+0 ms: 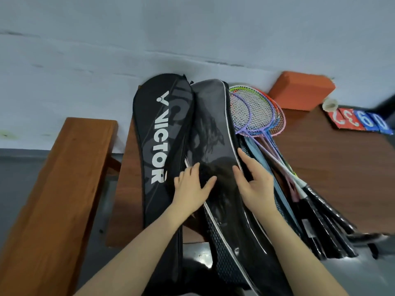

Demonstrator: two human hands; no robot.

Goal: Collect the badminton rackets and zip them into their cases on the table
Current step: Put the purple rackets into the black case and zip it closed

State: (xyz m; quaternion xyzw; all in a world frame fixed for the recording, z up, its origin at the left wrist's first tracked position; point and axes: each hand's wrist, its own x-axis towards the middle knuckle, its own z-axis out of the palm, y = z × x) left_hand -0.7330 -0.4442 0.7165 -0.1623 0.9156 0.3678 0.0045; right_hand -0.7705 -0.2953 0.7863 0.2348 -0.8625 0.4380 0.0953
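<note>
A black racket case (pixel 158 133) with white lettering lies on the wooden table (pixel 333 167) at the left. Beside it lies a grey and black case (pixel 211 124) with a white edge line. My left hand (pixel 192 186) rests flat on this case's left side, fingers spread. My right hand (pixel 254 180) holds the case's right edge, thumb on top and fingers curled around it. Several loose rackets (pixel 254 112) with purple, green and orange frames lie fanned to the right, partly under the case. Their black handles (pixel 327 223) stick out over the table's near edge.
A wooden bench (pixel 62 184) stands to the left of the table. An orange foam block (pixel 301 90) sits at the back against the pale wall. A white tape roll (pixel 330 103) and red and blue number cards (pixel 361 121) lie at the far right.
</note>
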